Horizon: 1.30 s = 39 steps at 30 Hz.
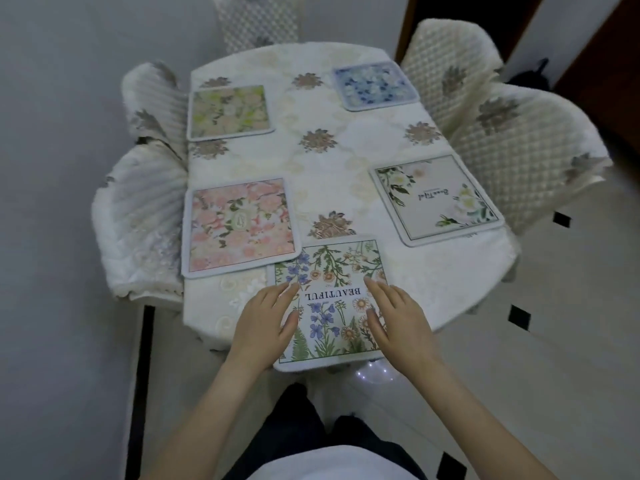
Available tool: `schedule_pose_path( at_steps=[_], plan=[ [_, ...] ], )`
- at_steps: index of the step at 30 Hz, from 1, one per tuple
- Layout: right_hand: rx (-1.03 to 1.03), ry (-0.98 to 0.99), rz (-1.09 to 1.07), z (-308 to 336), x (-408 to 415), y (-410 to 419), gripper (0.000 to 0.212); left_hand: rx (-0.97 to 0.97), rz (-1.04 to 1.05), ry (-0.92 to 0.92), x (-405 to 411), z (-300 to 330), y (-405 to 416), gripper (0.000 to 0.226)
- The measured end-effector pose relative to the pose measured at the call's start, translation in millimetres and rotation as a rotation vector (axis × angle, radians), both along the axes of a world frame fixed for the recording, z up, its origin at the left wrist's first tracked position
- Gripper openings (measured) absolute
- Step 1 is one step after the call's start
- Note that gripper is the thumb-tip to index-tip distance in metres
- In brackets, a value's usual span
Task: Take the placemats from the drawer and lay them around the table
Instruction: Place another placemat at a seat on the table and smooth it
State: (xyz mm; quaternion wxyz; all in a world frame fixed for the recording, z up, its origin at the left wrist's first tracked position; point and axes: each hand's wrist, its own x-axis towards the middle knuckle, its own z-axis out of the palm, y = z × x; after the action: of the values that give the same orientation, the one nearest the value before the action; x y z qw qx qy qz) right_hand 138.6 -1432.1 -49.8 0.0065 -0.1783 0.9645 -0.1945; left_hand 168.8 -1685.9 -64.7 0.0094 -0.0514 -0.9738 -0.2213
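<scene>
Several floral placemats lie on the table (318, 174), which wears a cream cloth. The nearest, a wildflower placemat (332, 271) printed BEAUTIFUL, sits at the near end and overhangs the edge slightly. My left hand (266, 323) rests flat on its left side, and my right hand (398, 317) rests flat on its right side, fingers straight. A pink placemat (239, 223) lies at the near left, a green-yellow placemat (228, 110) at the far left, a blue placemat (375, 84) at the far right, and a pale white-flower placemat (436, 199) at the near right.
Quilted cream chairs surround the table: two chairs at the left (138, 216), two at the right (512, 140), one at the far end (258, 22). A dark wooden door frame (588, 46) stands at the far right. My legs are close to the table's near end.
</scene>
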Motion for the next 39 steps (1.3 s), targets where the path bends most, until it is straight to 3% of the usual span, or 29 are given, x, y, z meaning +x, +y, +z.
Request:
schedule_pose_path(
  at_steps=[5,10,14,18,21,25,27,30,34,39],
  plan=[
    [0.003,-0.082,0.001,-23.3,-31.9,-9.9,0.051,0.141,0.203,-0.152,-9.0,-17.2,-3.7,0.052],
    [0.109,-0.295,-0.121,-48.4,-59.1,-18.6,0.052,0.27,0.365,-0.368,-26.6,-44.1,-4.0,0.058],
    [0.249,-0.422,-0.175,-63.9,-72.3,-22.8,0.048,0.214,0.451,-0.479,-36.5,-55.0,2.3,0.063],
    [0.284,-0.49,-0.268,-71.8,-80.8,-25.4,0.045,0.145,0.523,-0.51,-45.2,-56.3,10.0,0.062],
    [0.212,-0.541,-0.37,-73.5,-85.1,-28.5,0.044,0.233,0.574,-0.538,-49.7,-55.2,12.9,0.06],
    [0.199,-0.56,-0.344,-70.5,-91.5,-16.6,0.047,0.416,0.638,-0.537,-51.7,-58.2,5.0,0.059],
    [0.119,-0.579,-0.343,-68.7,-93.0,-5.6,0.047,0.624,0.695,-0.52,-51.3,-53.8,0.9,0.06],
    [-0.171,-0.662,-0.376,-58.1,-93.3,7.1,0.053,0.801,0.659,-0.576,-48.5,-46.9,1.0,0.066],
    [-0.42,-0.762,-0.416,-48.0,-90.0,19.0,0.06,0.889,0.621,-0.608,-39.9,-40.2,5.2,0.069],
    [-0.491,-0.733,-0.431,-35.6,-75.0,38.8,0.058,0.912,0.565,-0.607,-28.9,-26.2,14.0,0.068]
  ],
)
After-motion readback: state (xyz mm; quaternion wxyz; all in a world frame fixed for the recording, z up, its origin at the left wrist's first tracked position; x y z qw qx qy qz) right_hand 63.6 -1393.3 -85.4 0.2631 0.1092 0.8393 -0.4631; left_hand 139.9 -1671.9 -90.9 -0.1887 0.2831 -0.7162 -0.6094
